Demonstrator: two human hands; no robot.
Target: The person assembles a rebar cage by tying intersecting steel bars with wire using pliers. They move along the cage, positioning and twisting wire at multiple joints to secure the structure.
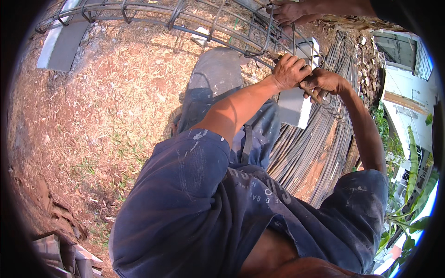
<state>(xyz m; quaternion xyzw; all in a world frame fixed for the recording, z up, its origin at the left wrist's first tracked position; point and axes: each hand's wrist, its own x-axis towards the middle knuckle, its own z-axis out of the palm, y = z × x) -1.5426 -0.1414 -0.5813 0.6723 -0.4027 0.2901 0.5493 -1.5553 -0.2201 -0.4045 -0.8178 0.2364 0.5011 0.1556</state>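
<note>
Head view: left hand (289, 70) fisted around a bar of the rebar cage (194, 21), far right. Right hand (322, 82) touching it, fingers curled on a small tool; grip unclear. Rebar bundle (320, 143) below; bare ground (106, 102) left.

The rebar cage (185, 18) is stretching across the far side, its long bars and stirrup loops leaving only narrow gaps. The left hand (289, 70) and right hand (324, 81) are crowding together at the cage's near edge, pressing against its wires. Another person's hand (292, 11) is blocking the cage's top just beyond. A bundle of steel rods (320, 143) is filling the ground to the right. The bare ground (102, 102) left of the cage is lying open.
</note>
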